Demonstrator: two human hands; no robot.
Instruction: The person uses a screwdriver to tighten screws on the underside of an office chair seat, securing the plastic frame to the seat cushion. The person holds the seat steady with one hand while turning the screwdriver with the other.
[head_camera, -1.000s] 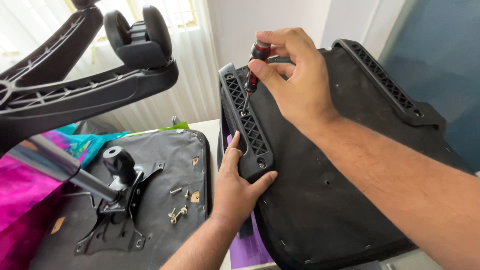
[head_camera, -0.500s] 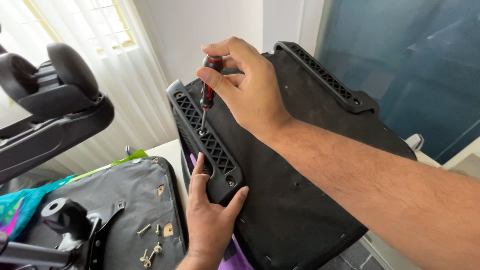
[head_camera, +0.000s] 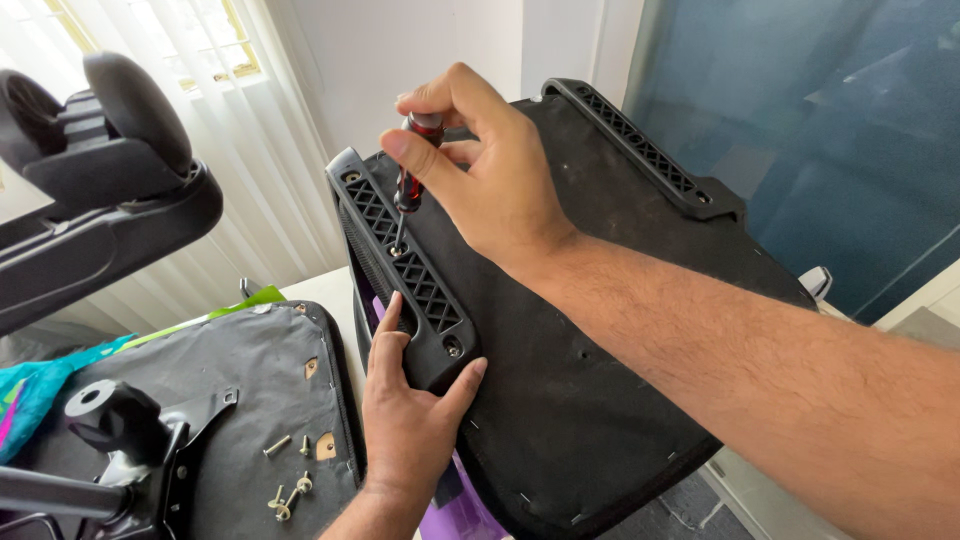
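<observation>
At the centre of the frame, the right hand (head_camera: 490, 170) pinches a red screwdriver (head_camera: 412, 175), tip down in the grid bracket (head_camera: 405, 265) on the tilted seat (head_camera: 590, 400). The left hand (head_camera: 415, 420) grips the bracket's lower end, fingers curled; loose screws (head_camera: 288, 480) lie lower left.

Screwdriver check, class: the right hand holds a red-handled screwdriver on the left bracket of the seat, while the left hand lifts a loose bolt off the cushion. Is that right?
Not quite. In the head view the left hand grips the lower end of the bracket, not a bolt; the bolts lie untouched on the cushion. The right hand does hold the screwdriver there.
</observation>
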